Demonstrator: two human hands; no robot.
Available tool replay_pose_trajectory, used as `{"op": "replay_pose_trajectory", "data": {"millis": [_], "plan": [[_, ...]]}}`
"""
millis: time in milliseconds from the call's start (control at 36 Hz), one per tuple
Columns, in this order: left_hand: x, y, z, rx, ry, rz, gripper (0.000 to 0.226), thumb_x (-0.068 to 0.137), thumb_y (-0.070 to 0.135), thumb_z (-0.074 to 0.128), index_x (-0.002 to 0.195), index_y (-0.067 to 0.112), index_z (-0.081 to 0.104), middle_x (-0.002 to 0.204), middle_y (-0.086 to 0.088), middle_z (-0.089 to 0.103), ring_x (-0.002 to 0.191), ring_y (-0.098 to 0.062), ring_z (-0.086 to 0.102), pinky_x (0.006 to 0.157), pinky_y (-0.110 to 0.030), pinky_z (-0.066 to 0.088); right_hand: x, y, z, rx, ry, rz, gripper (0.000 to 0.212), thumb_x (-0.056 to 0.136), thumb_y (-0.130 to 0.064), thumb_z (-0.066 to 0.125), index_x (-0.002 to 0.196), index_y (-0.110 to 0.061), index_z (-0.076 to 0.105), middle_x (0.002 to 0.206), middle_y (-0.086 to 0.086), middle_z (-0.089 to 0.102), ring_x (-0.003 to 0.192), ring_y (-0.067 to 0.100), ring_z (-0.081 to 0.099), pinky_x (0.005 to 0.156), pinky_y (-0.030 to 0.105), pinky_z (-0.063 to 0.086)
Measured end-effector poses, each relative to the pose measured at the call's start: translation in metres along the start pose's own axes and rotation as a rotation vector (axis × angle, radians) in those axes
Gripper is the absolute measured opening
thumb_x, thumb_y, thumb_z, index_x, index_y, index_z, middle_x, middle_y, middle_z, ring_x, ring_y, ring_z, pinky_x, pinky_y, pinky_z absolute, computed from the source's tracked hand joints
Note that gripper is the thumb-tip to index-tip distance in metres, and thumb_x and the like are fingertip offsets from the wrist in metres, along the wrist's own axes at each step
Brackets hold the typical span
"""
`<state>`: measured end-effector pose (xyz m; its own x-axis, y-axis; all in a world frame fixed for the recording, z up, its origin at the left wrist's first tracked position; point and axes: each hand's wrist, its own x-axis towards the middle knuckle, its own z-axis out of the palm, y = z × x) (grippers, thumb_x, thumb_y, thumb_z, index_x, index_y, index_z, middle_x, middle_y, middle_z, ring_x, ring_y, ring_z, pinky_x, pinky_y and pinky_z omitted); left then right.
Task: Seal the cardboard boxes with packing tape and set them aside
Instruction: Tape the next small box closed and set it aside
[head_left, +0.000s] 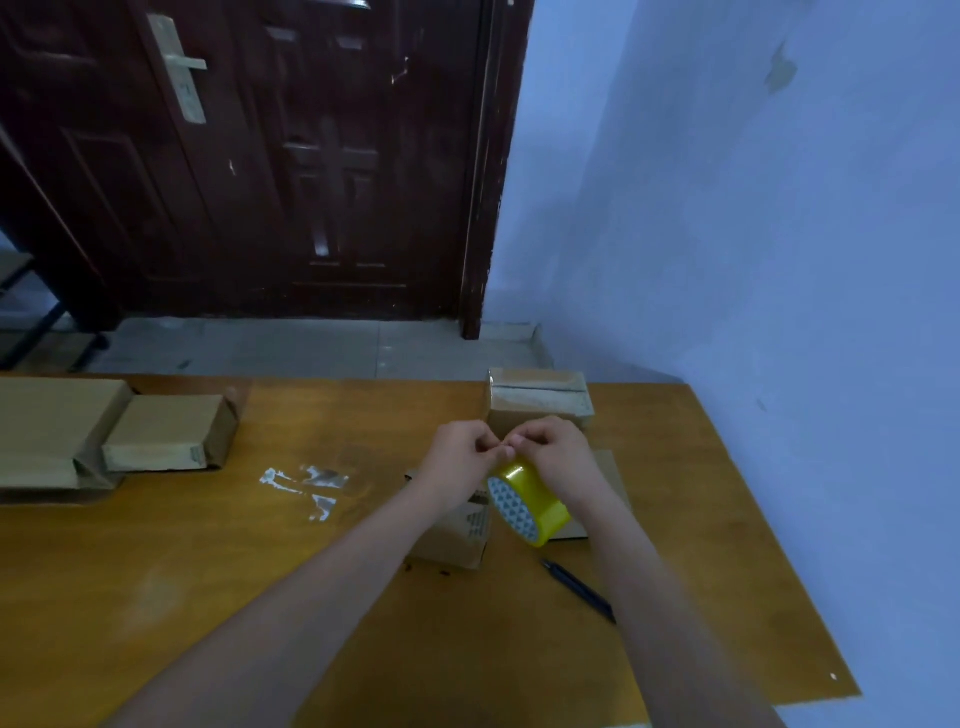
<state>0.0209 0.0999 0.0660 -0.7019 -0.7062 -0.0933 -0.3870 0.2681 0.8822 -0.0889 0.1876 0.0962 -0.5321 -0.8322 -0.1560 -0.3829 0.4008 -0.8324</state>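
A yellow tape roll (530, 501) hangs just above the wooden table (311, 597), held under my right hand (558, 452). My left hand (460, 457) meets it fingertip to fingertip, and both pinch at the tape's free end near the top of the roll. Beneath my wrists lies a small cardboard box (462, 535), partly hidden by my arms. A taped cardboard box (540, 402) stands behind my hands at the table's far edge.
Flat cardboard boxes (166, 434) and a bigger one (47, 431) lie at the table's left. Clear tape scraps (306, 486) stick to the wood. A dark pen (579, 590) lies by my right forearm. A wall runs close on the right, a dark door behind.
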Motion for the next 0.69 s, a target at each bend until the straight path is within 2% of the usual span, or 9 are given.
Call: {"op": "replay_pose_trajectory", "data": {"millis": [56, 111, 194, 250, 333, 417, 472, 611, 694], "plan": [[0.002, -0.002, -0.003, -0.041, 0.039, -0.031, 0.029, 0.087, 0.022, 0.069, 0.062, 0.018, 0.054, 0.065, 0.001, 0.053, 0.065, -0.012, 0.046, 0.057, -0.024, 0.036, -0.003, -0.004, 0.002, -0.016, -0.053, -0.005, 0.022, 0.095, -0.019, 0.052, 0.097, -0.015, 0.073, 0.101, -0.004, 0.065, 0.103, 0.017, 0.056, 0.080, 0.020, 0.043], [0.003, -0.004, -0.007, -0.086, 0.092, -0.048, 0.033, 0.086, 0.019, 0.070, 0.059, 0.014, 0.052, 0.061, 0.001, 0.049, 0.061, -0.010, 0.044, 0.054, -0.021, 0.034, -0.005, -0.004, 0.002, -0.061, -0.122, 0.012, 0.033, 0.099, -0.026, 0.045, 0.129, -0.020, 0.058, 0.130, -0.001, 0.057, 0.124, 0.018, 0.048, 0.099, 0.029, 0.038], [0.004, -0.010, -0.011, -0.128, 0.151, -0.091, 0.037, 0.086, 0.019, 0.070, 0.057, 0.013, 0.048, 0.058, 0.001, 0.047, 0.058, -0.010, 0.043, 0.056, -0.022, 0.038, -0.009, -0.007, 0.000, 0.008, -0.155, 0.061, 0.057, 0.100, -0.033, 0.043, 0.150, -0.018, 0.022, 0.135, 0.002, 0.049, 0.117, 0.011, 0.045, 0.093, 0.024, 0.036], [0.006, -0.017, -0.014, -0.230, 0.193, -0.172, 0.036, 0.086, 0.020, 0.069, 0.057, 0.013, 0.048, 0.064, -0.007, 0.053, 0.067, -0.021, 0.054, 0.070, -0.038, 0.050, -0.010, -0.007, -0.006, 0.113, -0.171, 0.074, 0.058, 0.098, -0.037, 0.047, 0.148, -0.015, 0.027, 0.127, -0.001, 0.051, 0.108, 0.008, 0.048, 0.088, 0.021, 0.038], [0.008, -0.026, -0.017, -0.492, 0.237, -0.358, 0.032, 0.088, 0.015, 0.067, 0.060, 0.013, 0.051, 0.075, -0.019, 0.060, 0.081, -0.039, 0.064, 0.078, -0.055, 0.055, -0.012, 0.003, -0.012, 0.208, -0.317, 0.015, 0.043, 0.090, -0.047, 0.054, 0.122, -0.018, 0.060, 0.118, 0.003, 0.065, 0.101, 0.014, 0.062, 0.087, 0.024, 0.047], [0.009, -0.022, -0.021, -0.790, 0.188, -0.550, 0.017, 0.095, 0.008, 0.055, 0.079, 0.004, 0.055, 0.074, -0.017, 0.062, 0.066, -0.030, 0.064, 0.050, -0.035, 0.058, -0.012, 0.014, -0.013, 0.274, -0.345, -0.068, 0.030, 0.089, -0.036, 0.060, 0.110, -0.014, 0.064, 0.102, 0.002, 0.069, 0.096, 0.014, 0.065, 0.081, 0.019, 0.050], [0.009, -0.022, -0.025, -0.881, 0.154, -0.602, 0.017, 0.098, 0.008, 0.049, 0.085, 0.001, 0.058, 0.075, -0.017, 0.063, 0.067, -0.027, 0.063, 0.047, -0.033, 0.057, -0.009, 0.020, -0.013, 0.374, -0.294, -0.104, 0.023, 0.090, -0.025, 0.061, 0.107, -0.011, 0.065, 0.095, -0.002, 0.069, 0.091, 0.013, 0.066, 0.078, 0.020, 0.050], [0.013, -0.035, -0.021, -0.649, 0.240, -0.481, 0.018, 0.092, 0.007, 0.059, 0.076, 0.001, 0.063, 0.086, -0.024, 0.067, 0.082, -0.039, 0.066, 0.081, -0.056, 0.054, -0.002, 0.024, -0.002, 0.389, -0.263, -0.123, 0.026, 0.082, -0.026, 0.063, 0.099, -0.007, 0.067, 0.086, -0.002, 0.069, 0.083, 0.013, 0.065, 0.073, 0.021, 0.051], [0.013, -0.044, -0.023, -0.524, 0.382, -0.394, 0.031, 0.094, 0.009, 0.057, 0.063, 0.009, 0.060, 0.067, -0.010, 0.063, 0.071, -0.028, 0.062, 0.086, -0.051, 0.053, 0.004, 0.024, 0.000, 0.160, -0.246, -0.056, 0.021, 0.086, -0.031, 0.066, 0.089, -0.010, 0.068, 0.078, -0.001, 0.065, 0.074, 0.012, 0.061, 0.067, 0.025, 0.047]]}}
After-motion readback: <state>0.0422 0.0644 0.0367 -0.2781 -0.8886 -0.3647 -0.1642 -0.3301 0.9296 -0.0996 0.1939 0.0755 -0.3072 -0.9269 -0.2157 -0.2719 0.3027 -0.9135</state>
